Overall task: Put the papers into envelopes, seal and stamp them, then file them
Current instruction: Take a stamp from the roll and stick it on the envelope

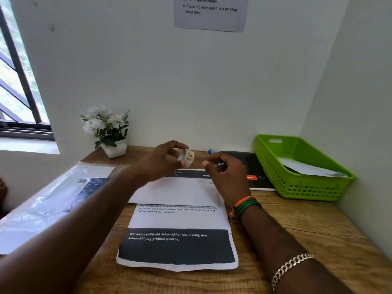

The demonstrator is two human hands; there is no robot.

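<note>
Nearest, printed papers (178,240) lie flat at the desk's (297,240) front middle: thin and limp, best lifted by an edge. On them rests a white envelope (176,193), light and easily creased. Above it the left hand (161,162) pinches a small sticker roll (186,157), light, probably tacky; the right hand (227,172) hovers beside it, fingers curled, its hold unclear. The green basket (301,187) fills the far right corner, already holding an envelope; bare wood before it leaves room.
</note>
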